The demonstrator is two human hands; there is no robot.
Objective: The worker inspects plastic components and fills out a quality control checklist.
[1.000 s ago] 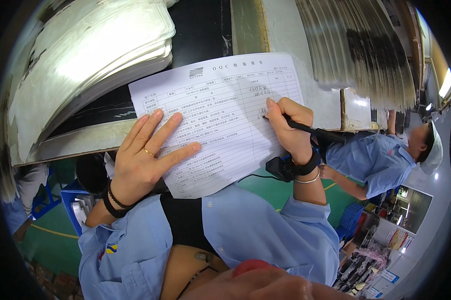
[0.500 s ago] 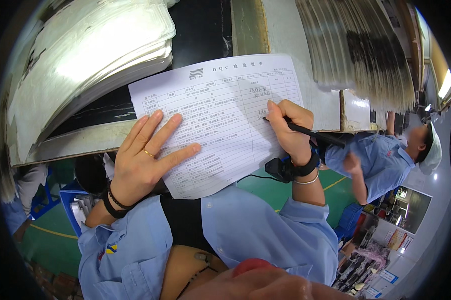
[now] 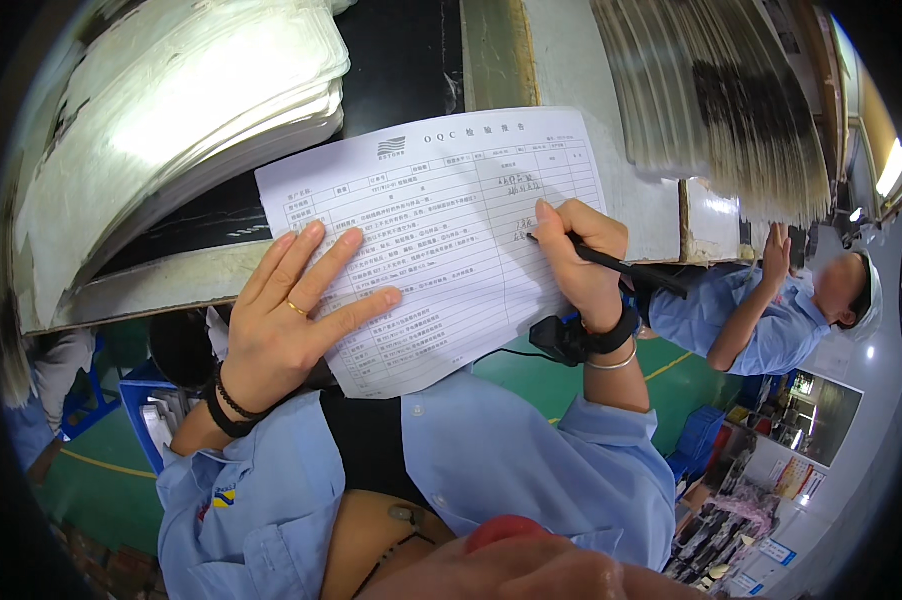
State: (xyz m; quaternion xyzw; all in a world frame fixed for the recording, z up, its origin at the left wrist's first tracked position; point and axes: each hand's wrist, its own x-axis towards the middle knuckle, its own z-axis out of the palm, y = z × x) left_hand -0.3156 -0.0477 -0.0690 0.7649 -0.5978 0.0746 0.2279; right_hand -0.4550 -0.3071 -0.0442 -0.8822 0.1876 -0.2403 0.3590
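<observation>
A white printed form (image 3: 441, 300) with ruled rows lies at a slant over the table's near edge. My left hand (image 3: 291, 305) rests flat on its left side, fingers spread. In my right hand (image 3: 583, 260) a black pen (image 3: 636, 270) is pinched, its tip at the handwritten marks in the form's right-hand column. A black strap with a small dark device (image 3: 561, 338) and a cable sits at my right wrist, beside a bangle.
Stacked pale sheets (image 3: 201, 130) stand at the far left, with another fanned stack (image 3: 716, 110) at the far right. A co-worker in a blue shirt (image 3: 771, 318) is at the right. Blue crates (image 3: 699, 440) sit on the green floor (image 3: 531, 385).
The pen's back end has dipped slightly as I write, and a few more strokes seem to show at its tip. At the right, the co-worker's hand has risen toward the table.
</observation>
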